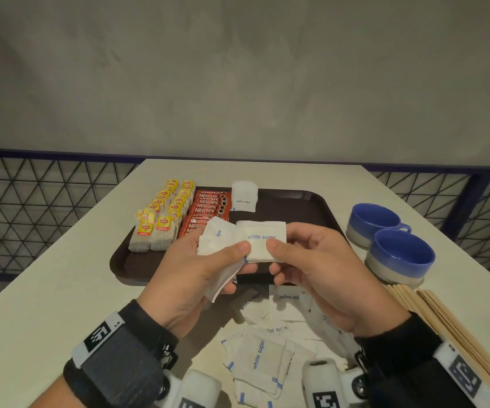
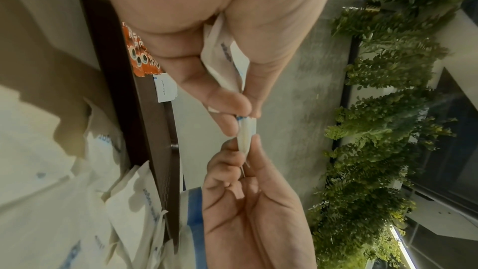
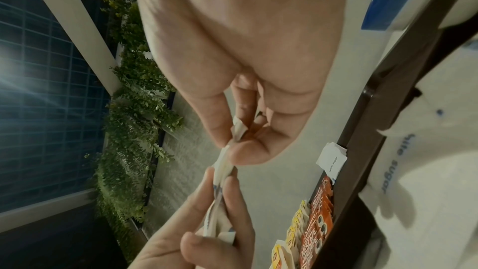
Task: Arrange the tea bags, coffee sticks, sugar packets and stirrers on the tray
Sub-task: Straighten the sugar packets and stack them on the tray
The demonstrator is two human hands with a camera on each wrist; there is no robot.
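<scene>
Sugar packets (image 1: 263, 241) pinched between both hands (image 1: 196, 269) (image 1: 311, 269) hide the tray's (image 1: 296, 207) near edge.

On the desk (image 1: 46, 290) sits a tray (image 1: 296, 207). In it, tea bags (image 1: 161, 219) fill the left end, coffee sticks (image 1: 208, 210) lie just right of them, and sugar packets (image 1: 244, 196) stand right of those at the back. Two cups (image 1: 385, 240) sit right of the tray. Stirrers (image 1: 449, 325) lie before the cups. Loose packets (image 1: 261, 357) lie before the tray.
</scene>
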